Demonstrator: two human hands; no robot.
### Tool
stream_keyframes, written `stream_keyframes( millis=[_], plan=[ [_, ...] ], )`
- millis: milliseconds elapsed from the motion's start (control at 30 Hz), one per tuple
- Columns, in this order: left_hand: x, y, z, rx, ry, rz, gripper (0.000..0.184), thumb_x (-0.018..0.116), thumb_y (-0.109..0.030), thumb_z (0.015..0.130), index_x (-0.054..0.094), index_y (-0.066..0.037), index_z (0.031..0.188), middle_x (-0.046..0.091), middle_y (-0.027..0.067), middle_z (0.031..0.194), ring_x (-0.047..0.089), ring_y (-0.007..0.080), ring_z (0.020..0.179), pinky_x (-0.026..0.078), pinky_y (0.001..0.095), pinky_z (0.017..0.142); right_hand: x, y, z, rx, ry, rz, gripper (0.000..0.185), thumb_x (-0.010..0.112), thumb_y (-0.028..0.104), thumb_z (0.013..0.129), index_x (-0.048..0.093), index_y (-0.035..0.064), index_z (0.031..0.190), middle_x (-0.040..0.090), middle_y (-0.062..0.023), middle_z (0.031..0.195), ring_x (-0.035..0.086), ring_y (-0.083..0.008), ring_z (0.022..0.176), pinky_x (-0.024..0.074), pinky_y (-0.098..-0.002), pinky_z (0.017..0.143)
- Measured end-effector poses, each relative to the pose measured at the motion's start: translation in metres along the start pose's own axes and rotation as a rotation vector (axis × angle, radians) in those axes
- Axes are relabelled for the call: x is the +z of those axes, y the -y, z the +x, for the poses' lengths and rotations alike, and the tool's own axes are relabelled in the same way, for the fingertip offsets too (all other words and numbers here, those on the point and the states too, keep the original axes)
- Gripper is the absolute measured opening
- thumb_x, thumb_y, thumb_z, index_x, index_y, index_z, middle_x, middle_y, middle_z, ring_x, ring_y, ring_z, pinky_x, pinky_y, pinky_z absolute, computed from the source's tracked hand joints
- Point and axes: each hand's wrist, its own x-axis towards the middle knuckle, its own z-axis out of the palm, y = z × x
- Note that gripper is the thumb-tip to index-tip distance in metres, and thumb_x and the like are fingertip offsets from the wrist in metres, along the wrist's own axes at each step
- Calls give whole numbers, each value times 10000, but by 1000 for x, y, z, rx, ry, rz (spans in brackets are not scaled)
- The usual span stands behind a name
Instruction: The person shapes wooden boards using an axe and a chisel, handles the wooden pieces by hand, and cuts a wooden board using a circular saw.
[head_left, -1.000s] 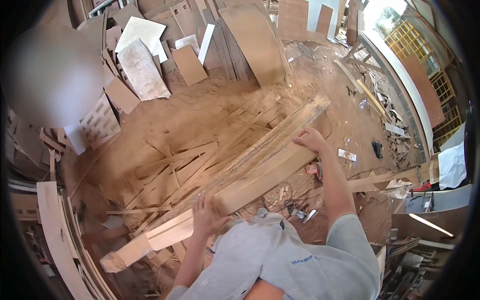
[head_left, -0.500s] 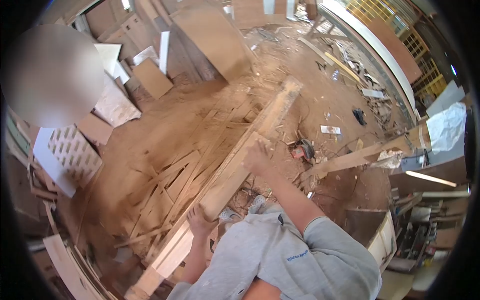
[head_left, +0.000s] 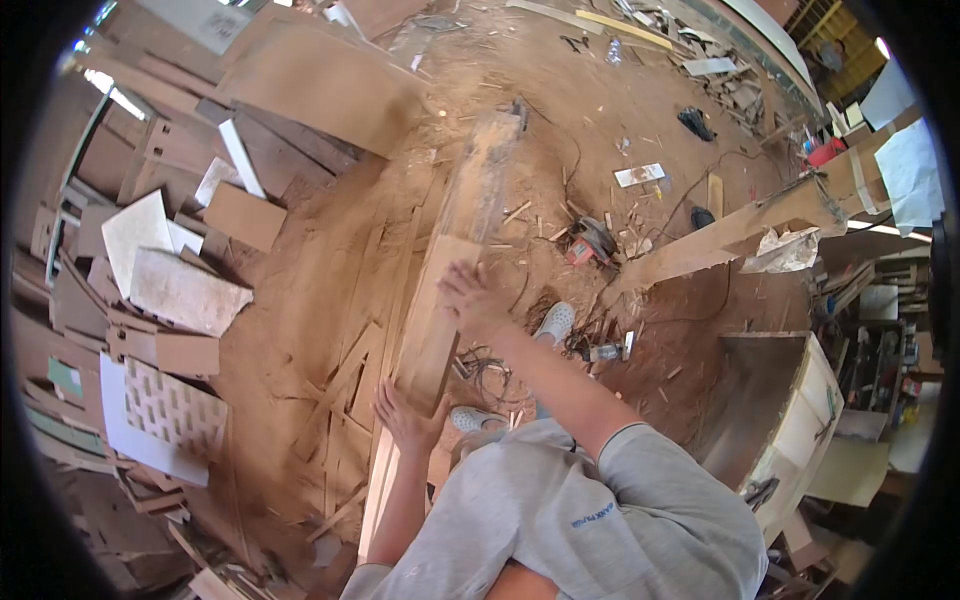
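A long beam (head_left: 485, 170) with a worn, dusty far end runs away from me over the dirt floor. On it lies a shorter, smooth wooden board (head_left: 425, 340). My left hand (head_left: 408, 420) spans the board's near end, fingers at its left edge and thumb toward the right. Near the board's far end, my right hand (head_left: 475, 303) rests on the top and right edge with its fingers spread. To the right of the beam, a power tool with a red body (head_left: 590, 245) sits on the floor.
Thin offcut strips (head_left: 350, 375) lie left of the beam. Dark cable (head_left: 490, 375) is coiled by my shoes (head_left: 555, 322). A wooden post (head_left: 720, 230) slants across the right, above an open box (head_left: 790, 430). Sheet pieces (head_left: 190, 290) lean at the left.
My view has turned, so the beam now points more straight ahead. The right hand's fingers have spread on the board; the left stays at its near end. The blurred area at left is gone.
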Motion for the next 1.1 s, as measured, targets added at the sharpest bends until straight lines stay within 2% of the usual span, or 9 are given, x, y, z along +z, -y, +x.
stream_keyframes(
  millis=[67,167,267,367,433,567,733,867,1100],
  plan=[
    [23,-44,60,117,12,-61,1085,879,-461,797,328,30,1591,414,310,1570,337,478,1509,215,599,1277,0,-19,2,-64,-21,34,516,627,306,1029,595,70,1488,480,-168,1635,321,-322,1601,166,-546,1329],
    [60,-116,155,302,45,-106,1023,811,-514,870,336,-7,1620,353,290,1652,279,468,1566,190,609,1290,-14,-73,3,-69,-185,619,365,684,185,986,713,72,1332,657,-173,1443,535,-320,1459,366,-471,1255],
    [104,-177,232,422,109,-15,1000,790,-524,884,343,-61,1648,305,263,1707,254,458,1593,190,613,1292,-52,-165,-1,197,-439,687,264,701,85,949,762,58,1205,766,-170,1184,709,-344,1206,542,-439,1065],
    [145,-210,279,435,155,112,914,782,-418,880,393,-103,1645,335,260,1704,289,445,1590,208,608,1295,-31,-306,-21,689,-397,744,225,687,230,970,781,74,1102,771,-181,1102,723,-389,1080,569,-493,934],
    [153,-218,283,357,234,173,857,775,-345,876,433,-90,1619,365,263,1689,305,451,1583,223,607,1291,-3,-404,-37,970,-349,548,279,681,253,972,760,69,1166,780,-192,1020,752,-399,1010,585,-498,892],
    [173,-218,286,324,283,168,731,721,-322,930,498,-40,1566,400,267,1666,340,475,1561,261,613,1270,96,-590,-68,1301,-101,404,336,646,269,967,741,89,1235,763,-219,1167,719,-412,1131,554,-515,989],
    [180,-213,291,326,364,300,730,661,-404,982,478,-26,1578,397,295,1655,363,496,1540,273,617,1248,208,-723,-66,1288,90,343,471,708,197,906,641,78,1357,688,-232,1360,635,-411,1290,510,-489,1099],
    [186,-212,292,270,381,342,745,618,-421,1002,447,20,1577,374,328,1649,338,528,1542,253,655,1253,284,-790,-59,1219,342,220,517,756,163,860,613,65,1346,698,-239,1338,643,-415,1282,517,-483,1096],
    [182,-207,294,264,384,354,744,611,-420,996,453,29,1568,395,327,1634,364,520,1526,259,656,1244,250,-788,-35,1180,388,388,498,733,197,834,672,56,1308,726,-247,1269,686,-416,1212,539,-476,1049]
  ],
)
